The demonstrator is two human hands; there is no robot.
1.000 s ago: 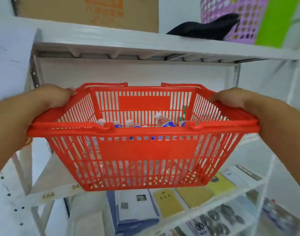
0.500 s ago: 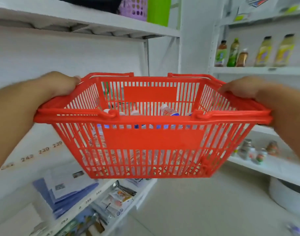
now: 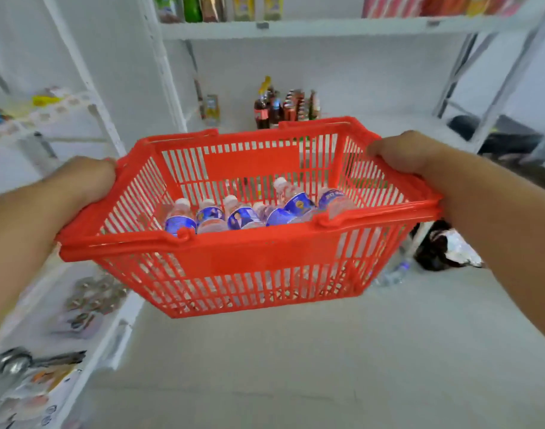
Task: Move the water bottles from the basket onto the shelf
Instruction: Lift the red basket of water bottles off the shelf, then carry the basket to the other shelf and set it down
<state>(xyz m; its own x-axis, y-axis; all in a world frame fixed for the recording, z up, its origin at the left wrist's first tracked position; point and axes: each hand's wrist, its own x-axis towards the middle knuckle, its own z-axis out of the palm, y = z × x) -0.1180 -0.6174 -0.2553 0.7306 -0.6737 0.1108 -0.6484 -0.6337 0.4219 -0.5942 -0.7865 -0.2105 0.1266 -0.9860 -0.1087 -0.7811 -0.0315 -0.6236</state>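
Hands: two, bare, both closed on the rim of the red basket [image 3: 259,252]. Left hand [image 3: 85,181] wraps the left end of the rim; right hand [image 3: 404,153] wraps the right end, fingers curled over the edge. One hand at each end spreads the load and keeps the basket near level, probably so the contents do not slide. The fold-down handles lie flat along the rim, unused.

Basket: slatted plastic, held in mid-air in front of the person, above the pale floor [image 3: 296,366]. It touches nothing but the hands.

Water bottles [image 3: 243,213]: at least six, clear with blue labels and pale caps, inside the basket, leaning together in a row against its near wall. None is out yet; the moving itself has not begun.

Beyond the basket: a white shelf [image 3: 389,125], partly bare, with a cluster of dark drink bottles [image 3: 280,109] standing just behind the basket's far rim. This open board looks like the likely place to unload, though that is a judgement only.

Left of the basket: a lower white rack [image 3: 79,320] carrying small packaged goods, blurred.

Right of and below the basket: a dark bag or cloth [image 3: 438,252] on the floor, and something resembling a clear bottle beside it, too blurred to confirm.
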